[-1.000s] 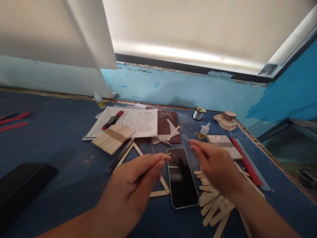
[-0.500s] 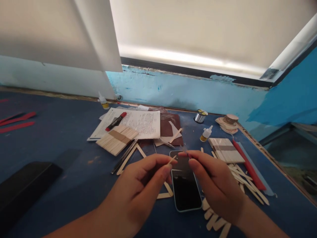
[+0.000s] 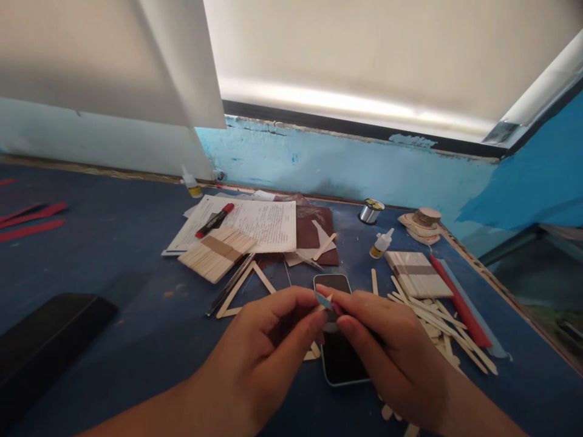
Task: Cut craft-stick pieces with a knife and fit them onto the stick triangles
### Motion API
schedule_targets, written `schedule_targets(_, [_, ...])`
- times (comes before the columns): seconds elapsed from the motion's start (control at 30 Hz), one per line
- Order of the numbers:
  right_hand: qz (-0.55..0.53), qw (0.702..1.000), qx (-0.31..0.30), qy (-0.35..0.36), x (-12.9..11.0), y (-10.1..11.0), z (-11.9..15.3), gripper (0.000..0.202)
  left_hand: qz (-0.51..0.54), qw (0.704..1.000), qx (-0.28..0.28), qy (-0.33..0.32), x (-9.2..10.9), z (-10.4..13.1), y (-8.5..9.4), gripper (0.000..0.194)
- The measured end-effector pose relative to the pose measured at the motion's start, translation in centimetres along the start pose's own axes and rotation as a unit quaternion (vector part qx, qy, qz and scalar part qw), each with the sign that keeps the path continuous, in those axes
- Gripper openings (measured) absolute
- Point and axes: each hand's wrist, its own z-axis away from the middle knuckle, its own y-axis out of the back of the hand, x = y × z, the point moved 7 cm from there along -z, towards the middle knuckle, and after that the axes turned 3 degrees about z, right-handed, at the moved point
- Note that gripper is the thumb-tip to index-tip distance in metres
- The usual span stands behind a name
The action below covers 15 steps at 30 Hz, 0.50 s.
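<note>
Left hand [image 3: 268, 340]: your grip pinches a thin wooden stick [image 3: 330, 298] above the phone [image 3: 344, 361].
Right hand [image 3: 396, 340]: your grip is closed around a small bluish blade [image 3: 322, 299], at the stick's tip.

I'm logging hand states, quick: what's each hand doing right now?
Left hand: closed, pinching a thin wooden stick.
Right hand: closed, holding a small bluish blade-like piece.

Phone [image 3: 340, 358] partly behind right hand [image 3: 394, 340].
</note>
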Motion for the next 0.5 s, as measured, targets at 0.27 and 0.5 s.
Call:
schedule_targets(0.27, [-0.088,0.994,0.049,-0.043,0.3,0.0,-0.3,0.033,-0.037,0.999,0.011,0.0,-0.4,0.4,0.0,0.019])
schedule_targets(0.5, [-0.223,0.958,0.094,-0.153,1.5,-0.2,-0.2,0.014,-0.223,0.967,0.04,-0.117,1.1,1.0,0.3,0.014])
